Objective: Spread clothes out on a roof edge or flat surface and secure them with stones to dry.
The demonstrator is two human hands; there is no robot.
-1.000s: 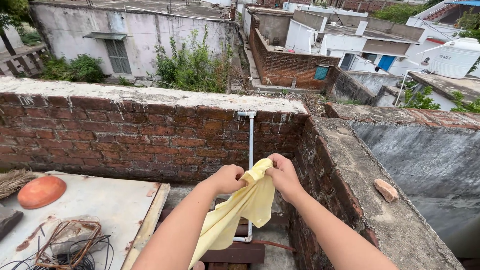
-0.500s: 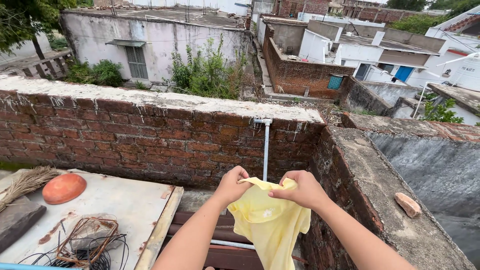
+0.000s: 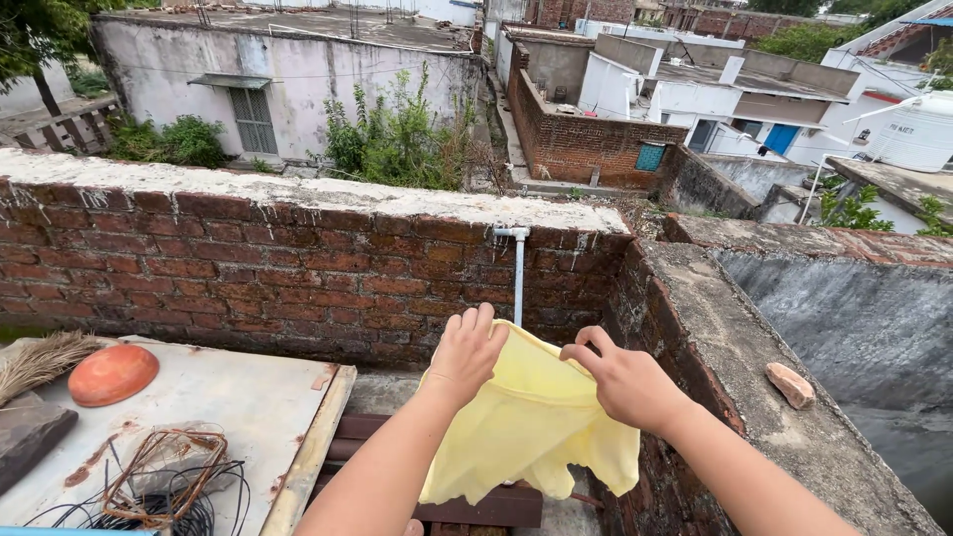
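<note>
Both hands are holding up a pale yellow cloth point(image 3: 531, 417) in front of the brick wall point(image 3: 248, 263), near the corner where it is meeting the right-hand wall point(image 3: 715, 347). The left hand point(image 3: 467, 352) is gripping the cloth's top left edge with the fingers pointing upward and the cloth folding over under the palm; the right hand point(image 3: 620, 377) is pinching the top right edge between thumb and fingers, closed tight on the fabric. The cloth is hanging spread between the two hands, sagging in the middle and drooping down with ragged lower corners, well clear of the ground. Just behind it a thin white pipe point(image 3: 517, 273) is running down the wall from the coping. On the right wall's flat top, right of the right forearm, a broken brick piece point(image 3: 791, 384) is lying. To the near left a white slab point(image 3: 228, 417) is bearing an orange bowl point(image 3: 112, 374) turned upside down, a tangle of rusty wire point(image 3: 154, 481) nearer the camera, and a straw broom point(image 3: 40, 359) at the far left edge. Beyond the wall, weeds point(image 3: 397, 139) are growing against a pale building point(image 3: 268, 69), and a white tank point(image 3: 918, 129) is standing at the far right.
</note>
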